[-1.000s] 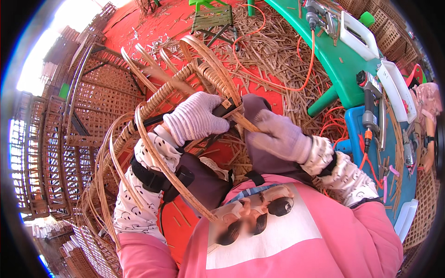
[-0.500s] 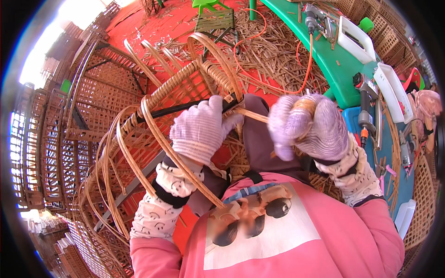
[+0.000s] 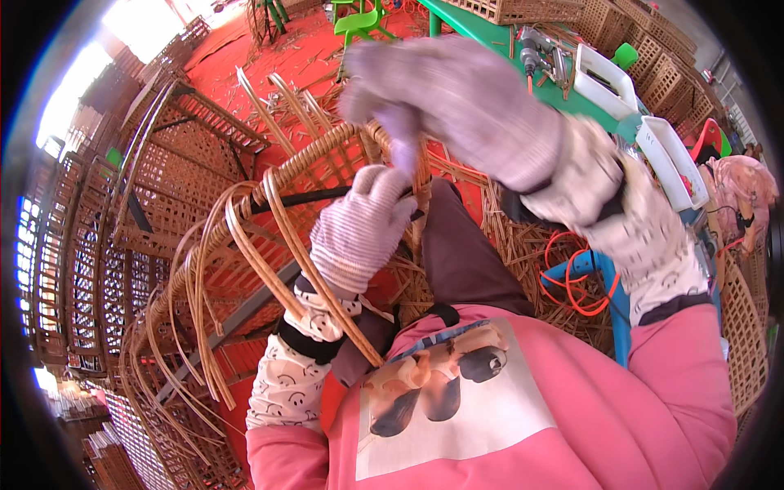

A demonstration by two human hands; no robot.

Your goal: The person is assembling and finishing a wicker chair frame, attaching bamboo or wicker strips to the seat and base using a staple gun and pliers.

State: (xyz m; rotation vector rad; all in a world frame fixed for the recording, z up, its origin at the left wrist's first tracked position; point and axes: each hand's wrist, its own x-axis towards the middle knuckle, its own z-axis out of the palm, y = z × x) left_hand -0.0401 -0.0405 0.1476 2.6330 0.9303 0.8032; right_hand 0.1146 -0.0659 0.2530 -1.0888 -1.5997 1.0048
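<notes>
A woven rattan frame, its rim wrapped in cane and set with long bent strips, stands in front of me on the left. My left hand, in a ribbed pale lilac glove, closes its fingers at the frame's corner beside a dark bar. What lies between those fingertips is hidden. My right hand, gloved alike, is raised above the same corner and smeared by motion. Its fingers point left, and whether a strip is in them does not show. Several cane strips arch over my left forearm.
Stacked woven panels fill the left side. Cane scraps litter the red floor. At right, a green table bears a power tool and white trays. An orange hose coils near my right elbow.
My right hand has swung up and left from beside the frame, crossing above the corner. The strip stretched between my hands no longer shows. My left hand has stayed near the corner.
</notes>
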